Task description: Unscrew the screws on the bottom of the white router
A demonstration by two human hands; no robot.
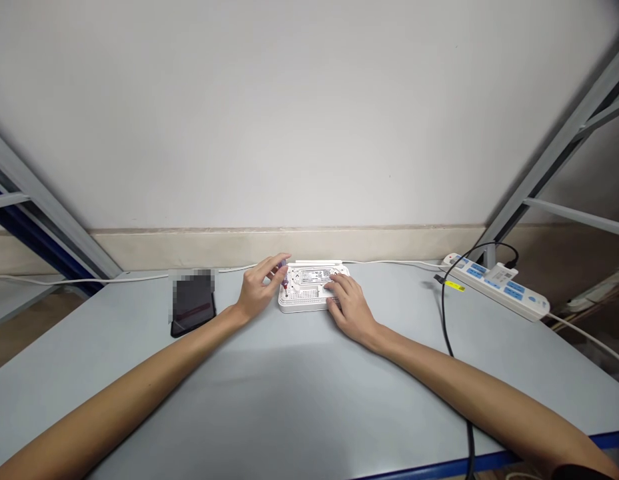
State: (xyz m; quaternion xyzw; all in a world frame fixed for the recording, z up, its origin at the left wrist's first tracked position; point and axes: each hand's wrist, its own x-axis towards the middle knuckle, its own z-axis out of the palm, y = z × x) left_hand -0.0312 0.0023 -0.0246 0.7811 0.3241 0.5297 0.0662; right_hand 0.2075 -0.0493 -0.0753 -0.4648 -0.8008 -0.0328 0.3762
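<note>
A white router-like device [309, 303] lies on the table with its vented, labelled face up. In my left hand [259, 290] is a small screwdriver [284, 277] with a purplish, partly see-through handle and a red part lower down. It stands nearly upright, its tip at the device's left front corner; whether it sits in a screw is too small to tell. My right hand [353, 312] grips the device's right side, with fingers on the upper face and thumb by the front edge. Part of the label and the right end are hidden under those fingers.
Left of the device, a black phone or tablet [193, 303] lies on the grey table [229, 400]. A white power strip [494, 287] stands at the right. From its plugged-in adapter a black cable [446, 327] runs under my right forearm. Metal shelf posts flank both sides.
</note>
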